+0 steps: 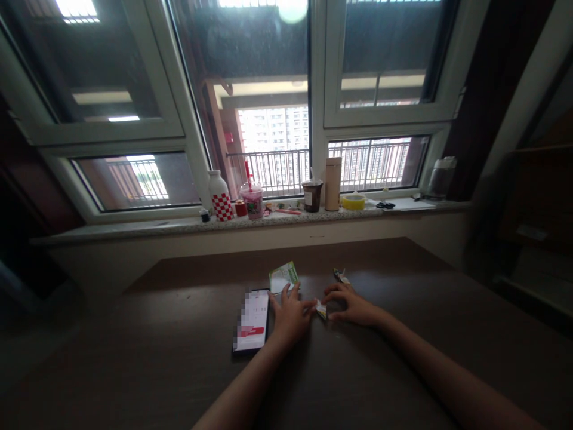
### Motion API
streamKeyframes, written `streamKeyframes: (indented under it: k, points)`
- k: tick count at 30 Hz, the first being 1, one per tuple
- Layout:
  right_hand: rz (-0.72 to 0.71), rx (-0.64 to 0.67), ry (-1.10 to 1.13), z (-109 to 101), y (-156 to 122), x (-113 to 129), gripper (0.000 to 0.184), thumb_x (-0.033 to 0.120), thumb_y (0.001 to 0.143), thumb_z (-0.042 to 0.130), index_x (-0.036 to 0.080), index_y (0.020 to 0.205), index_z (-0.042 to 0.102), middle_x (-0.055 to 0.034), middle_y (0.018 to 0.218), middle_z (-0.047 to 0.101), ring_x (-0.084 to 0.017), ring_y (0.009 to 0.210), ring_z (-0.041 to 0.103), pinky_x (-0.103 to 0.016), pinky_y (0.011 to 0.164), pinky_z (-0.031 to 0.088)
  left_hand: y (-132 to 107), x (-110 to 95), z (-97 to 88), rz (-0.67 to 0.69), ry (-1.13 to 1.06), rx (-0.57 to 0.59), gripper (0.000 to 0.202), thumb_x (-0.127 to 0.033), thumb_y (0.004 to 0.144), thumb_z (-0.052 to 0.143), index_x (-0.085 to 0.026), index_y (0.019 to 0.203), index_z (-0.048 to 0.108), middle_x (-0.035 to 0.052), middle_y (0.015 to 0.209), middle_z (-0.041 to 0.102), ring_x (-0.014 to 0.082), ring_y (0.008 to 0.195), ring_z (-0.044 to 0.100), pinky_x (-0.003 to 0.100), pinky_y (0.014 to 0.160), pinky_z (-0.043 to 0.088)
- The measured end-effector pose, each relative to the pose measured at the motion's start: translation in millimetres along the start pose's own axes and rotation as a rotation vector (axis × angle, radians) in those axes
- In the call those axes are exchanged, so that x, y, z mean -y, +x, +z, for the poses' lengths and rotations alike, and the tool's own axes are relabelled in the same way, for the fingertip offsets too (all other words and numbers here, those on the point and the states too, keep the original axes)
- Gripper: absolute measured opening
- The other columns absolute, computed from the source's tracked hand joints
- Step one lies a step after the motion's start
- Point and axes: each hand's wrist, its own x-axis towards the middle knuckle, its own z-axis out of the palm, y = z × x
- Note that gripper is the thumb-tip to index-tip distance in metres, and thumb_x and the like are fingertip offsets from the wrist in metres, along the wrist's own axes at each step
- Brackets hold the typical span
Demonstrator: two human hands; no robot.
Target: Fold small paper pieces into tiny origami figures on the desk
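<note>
My left hand (pixel 290 313) rests on the dark wooden table (pixel 403 358), fingers spread, thumb touching a small folded paper piece (pixel 321 309). From the other side my right hand (pixel 351 304) presses the same piece with curled fingers. A phone (pixel 252 321) with a lit screen lies just left of my left hand. A green and white paper packet (pixel 283 276) lies beyond my left fingertips. A small crumpled wrapper (pixel 341 275) sits beyond my right hand.
The windowsill (pixel 179 224) behind the table holds a red-checked white bottle (pixel 220 196), a pink drink cup (pixel 253 199), a dark cup (pixel 312 194), a beige tumbler (pixel 333 184), a yellow tape roll (pixel 353 202), scissors (pixel 385 205) and a kettle (pixel 440 178). Shelving stands at right.
</note>
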Motion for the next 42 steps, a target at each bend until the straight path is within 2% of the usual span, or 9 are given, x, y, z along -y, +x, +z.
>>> streamKeyframes:
  k: [4, 8, 13, 17, 21, 31, 37, 42]
  points:
    - [0.010, -0.072, 0.027, 4, 3, -4, 0.023, 0.043, 0.080, 0.069, 0.027, 0.095, 0.075, -0.0074, 0.121, 0.059, -0.027, 0.123, 0.046, -0.044, 0.111, 0.028, 2, 0, 3.5, -0.002, -0.033, -0.034, 0.025, -0.045, 0.089, 0.053, -0.046, 0.108, 0.069, 0.0020, 0.148, 0.043, 0.0346, 0.141, 0.025, 0.075, 0.106, -0.002]
    - [0.026, -0.136, 0.031, 9, 6, -6, 0.019, 0.041, 0.081, 0.068, 0.024, 0.084, 0.077, -0.0071, 0.116, 0.062, -0.026, 0.121, 0.047, -0.044, 0.111, 0.028, 3, 1, 5.4, -0.020, -0.055, -0.050, 0.023, -0.046, 0.089, 0.052, -0.044, 0.103, 0.071, 0.0020, 0.146, 0.045, 0.0338, 0.139, 0.029, 0.075, 0.106, -0.002]
    - [0.012, -0.112, 0.021, 7, 6, -6, 0.016, 0.038, 0.081, 0.069, 0.027, 0.088, 0.077, -0.0063, 0.117, 0.061, -0.026, 0.122, 0.045, -0.044, 0.111, 0.027, 3, 2, 5.7, -0.014, -0.086, -0.056, 0.022, -0.045, 0.089, 0.054, -0.043, 0.103, 0.071, 0.0026, 0.146, 0.046, 0.0331, 0.139, 0.029, 0.075, 0.105, -0.002]
    - [0.017, -0.074, 0.013, 4, 5, -6, 0.021, 0.039, 0.074, 0.076, 0.029, 0.092, 0.077, -0.0058, 0.120, 0.059, -0.028, 0.123, 0.043, -0.045, 0.112, 0.026, 4, 2, 4.0, -0.016, -0.102, -0.019, 0.022, -0.048, 0.087, 0.056, -0.045, 0.104, 0.070, 0.0010, 0.147, 0.044, 0.0329, 0.139, 0.028, 0.076, 0.105, -0.002]
    - [0.017, -0.090, 0.028, 5, 6, -7, 0.021, 0.044, 0.075, 0.074, 0.030, 0.090, 0.078, -0.0055, 0.119, 0.060, -0.028, 0.123, 0.044, -0.045, 0.112, 0.026, 5, 2, 2.0, -0.033, -0.080, 0.028, 0.023, -0.045, 0.087, 0.057, -0.045, 0.106, 0.069, -0.0004, 0.149, 0.042, 0.0324, 0.140, 0.027, 0.074, 0.106, -0.001]
    - [0.025, -0.075, 0.033, 4, 8, -8, 0.023, 0.046, 0.076, 0.072, 0.028, 0.090, 0.078, -0.0065, 0.119, 0.060, -0.028, 0.123, 0.044, -0.045, 0.111, 0.026, 9, 5, 5.8, -0.027, -0.126, 0.008, 0.020, -0.045, 0.087, 0.057, -0.043, 0.099, 0.072, 0.0015, 0.145, 0.046, 0.0324, 0.137, 0.030, 0.076, 0.105, 0.001]
    - [0.055, -0.110, 0.043, 7, 9, -10, 0.024, 0.047, 0.078, 0.070, 0.025, 0.082, 0.077, -0.0064, 0.116, 0.062, -0.028, 0.121, 0.045, -0.045, 0.110, 0.029, 9, 2, 2.0, -0.057, -0.141, 0.038, 0.021, -0.044, 0.083, 0.061, -0.042, 0.101, 0.072, 0.0009, 0.145, 0.045, 0.0316, 0.138, 0.030, 0.072, 0.108, -0.001]
    - [0.039, -0.217, 0.031, 14, 11, -9, 0.025, 0.045, 0.083, 0.064, 0.023, 0.077, 0.075, -0.0060, 0.108, 0.066, -0.026, 0.117, 0.048, -0.042, 0.108, 0.031, 8, 1, -1.5, -0.071, -0.127, 0.058, 0.027, -0.049, 0.078, 0.067, -0.042, 0.103, 0.071, 0.0007, 0.145, 0.045, 0.0318, 0.138, 0.028, 0.071, 0.109, -0.001]
